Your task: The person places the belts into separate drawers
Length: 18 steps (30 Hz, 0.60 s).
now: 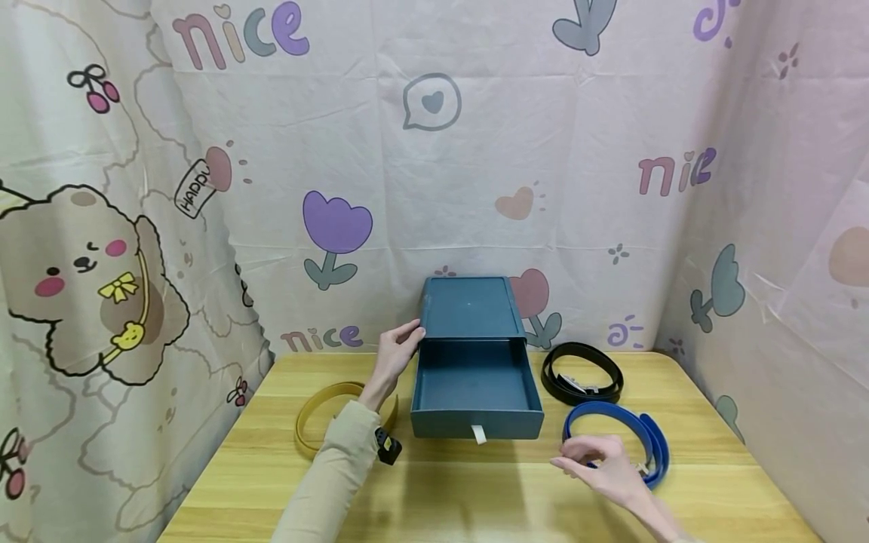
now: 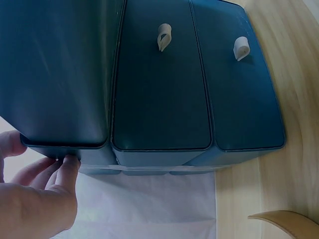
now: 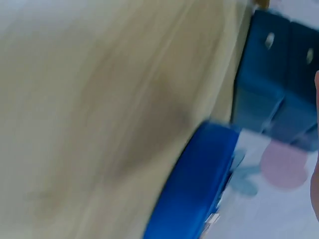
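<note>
A dark teal drawer unit (image 1: 475,305) stands near the back of the table, its top drawer (image 1: 478,424) pulled out and bare inside. A white pull tab (image 1: 479,434) hangs from that drawer's front. At the unit's upper left side my left hand (image 1: 394,354) touches it; in the left wrist view the fingers (image 2: 69,172) press against its side, thumb by the top edge. My right hand (image 1: 604,464) is over the near left part of a coiled blue belt (image 1: 655,441), fingers loosely curled, holding nothing. In the right wrist view the blue belt (image 3: 194,184) appears close and blurred.
A coiled black belt (image 1: 584,396) lies right of the drawer unit, behind the blue one. To the left, partly behind my left forearm, lies a tan belt (image 1: 305,422) with a black buckle. Two lower drawers (image 2: 159,99) are closed. A printed curtain (image 1: 434,173) surrounds the table.
</note>
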{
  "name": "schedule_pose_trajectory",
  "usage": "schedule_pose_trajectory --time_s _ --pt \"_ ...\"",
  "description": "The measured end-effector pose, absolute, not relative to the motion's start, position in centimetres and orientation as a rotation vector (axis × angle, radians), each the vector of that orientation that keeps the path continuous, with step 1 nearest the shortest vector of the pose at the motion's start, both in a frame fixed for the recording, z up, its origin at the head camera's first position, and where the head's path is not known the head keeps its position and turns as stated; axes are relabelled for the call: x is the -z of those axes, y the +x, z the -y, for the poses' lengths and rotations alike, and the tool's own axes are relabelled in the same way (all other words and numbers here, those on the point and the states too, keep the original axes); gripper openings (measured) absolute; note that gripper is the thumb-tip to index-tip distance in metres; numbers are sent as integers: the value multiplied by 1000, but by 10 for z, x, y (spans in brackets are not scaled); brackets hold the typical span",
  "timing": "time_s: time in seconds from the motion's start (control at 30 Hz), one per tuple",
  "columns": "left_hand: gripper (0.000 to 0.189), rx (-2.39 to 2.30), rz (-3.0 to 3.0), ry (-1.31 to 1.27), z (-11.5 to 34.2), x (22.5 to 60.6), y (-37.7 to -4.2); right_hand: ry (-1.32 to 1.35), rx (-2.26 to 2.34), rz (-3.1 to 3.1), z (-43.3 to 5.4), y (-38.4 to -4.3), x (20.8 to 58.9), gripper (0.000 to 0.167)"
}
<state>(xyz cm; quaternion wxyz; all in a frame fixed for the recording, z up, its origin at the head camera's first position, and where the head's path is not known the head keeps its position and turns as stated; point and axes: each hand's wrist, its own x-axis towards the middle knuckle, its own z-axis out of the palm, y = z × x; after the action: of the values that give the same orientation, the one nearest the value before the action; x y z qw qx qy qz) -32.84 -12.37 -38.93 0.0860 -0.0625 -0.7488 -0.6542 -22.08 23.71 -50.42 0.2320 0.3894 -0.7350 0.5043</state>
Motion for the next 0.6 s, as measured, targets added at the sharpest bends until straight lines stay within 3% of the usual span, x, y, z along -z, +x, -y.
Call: schedule_pose_trajectory --time_s 0.4,0.6 --pt "45 1946 2231 -185 123 390 -328 632 -1126 2376 -310 -222 508 34" --pt "44 1952 2222 -178 123 389 -328 661 -1122 2516 -346 -222 508 40"
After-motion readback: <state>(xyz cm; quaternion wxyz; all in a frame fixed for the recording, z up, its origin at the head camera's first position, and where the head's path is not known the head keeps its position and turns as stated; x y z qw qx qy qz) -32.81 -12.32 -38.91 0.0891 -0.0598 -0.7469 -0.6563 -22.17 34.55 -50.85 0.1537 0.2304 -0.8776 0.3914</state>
